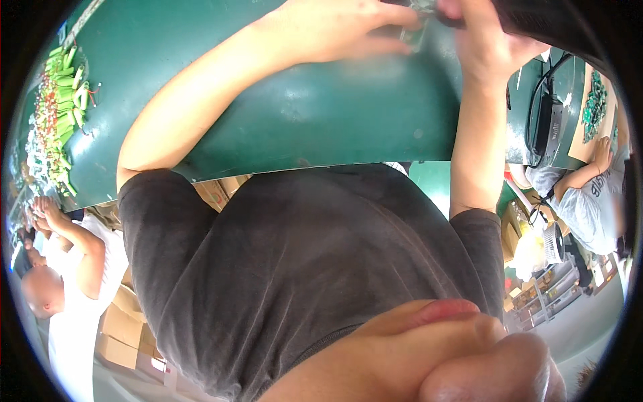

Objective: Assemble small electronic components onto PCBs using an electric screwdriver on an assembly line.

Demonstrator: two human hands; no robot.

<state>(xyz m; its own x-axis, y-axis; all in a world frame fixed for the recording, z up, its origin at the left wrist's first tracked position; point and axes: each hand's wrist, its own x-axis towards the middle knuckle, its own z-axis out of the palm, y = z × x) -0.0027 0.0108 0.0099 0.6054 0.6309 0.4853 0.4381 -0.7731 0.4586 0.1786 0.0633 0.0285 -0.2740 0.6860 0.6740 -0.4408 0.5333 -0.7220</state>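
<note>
At the top of the view, both my hands meet over a green work table. My left hand comes in from the left; its fingers stretch apart and are blurred by motion. My right hand is closed, with finger and thumb bent toward the left one. Between the hands is a small clear, greenish piece, too blurred and cut off by the upper edge to name. It appears to be at the right fingers, and the left fingertips lie close beside it.
Green tube-like parts with thin wires are heaped at the table's left end. On the right lie a black power adapter with a cable and a cardboard sheet bearing small green parts. Co-workers sit on both sides, near cardboard boxes and a fan.
</note>
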